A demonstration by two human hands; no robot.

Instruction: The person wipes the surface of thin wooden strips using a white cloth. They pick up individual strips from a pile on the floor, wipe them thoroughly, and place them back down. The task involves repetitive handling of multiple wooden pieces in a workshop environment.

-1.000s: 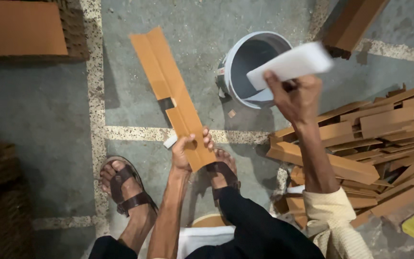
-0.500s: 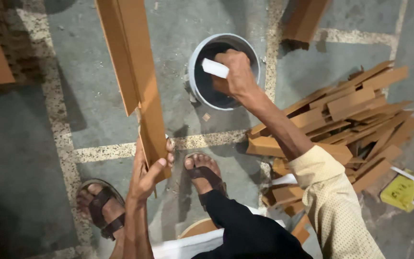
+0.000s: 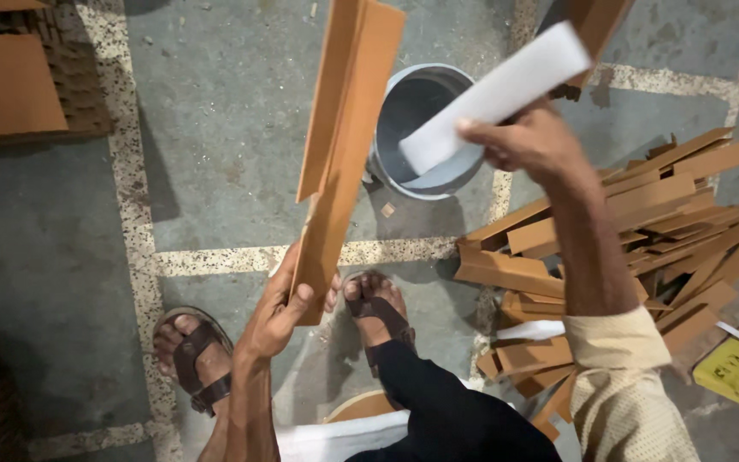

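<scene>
The left hand point(image 3: 280, 312) has its grip clenched on the lower end of one long brown cardboard angle strip point(image 3: 341, 145), thumb across the front face and fingers wrapped behind. The strip stands nearly upright, leaning a little to the right, its upper end running out of the top of the view. The right hand point(image 3: 534, 141) is raised, its grip closed on one white flat strip point(image 3: 496, 90) that slants up to the right. The lower end of that white strip hangs over the mouth of one grey bucket point(image 3: 425, 128), which stands on the floor point(image 3: 215, 145) just right of the brown strip.

Below the hands are two feet in two brown sandals, the left sandal point(image 3: 194, 364) and the right sandal point(image 3: 380, 316), either side of a pale speckled line in the grey floor. To the right of the right arm lies one loose heap of brown strips point(image 3: 643, 222), too many and too overlapped to count; one white piece shows among them. One yellow packet point(image 3: 733, 368) lies at the right edge beyond the heap. At the upper left sits one flat brown board point(image 3: 6, 81) on a darker pallet-like stack.
</scene>
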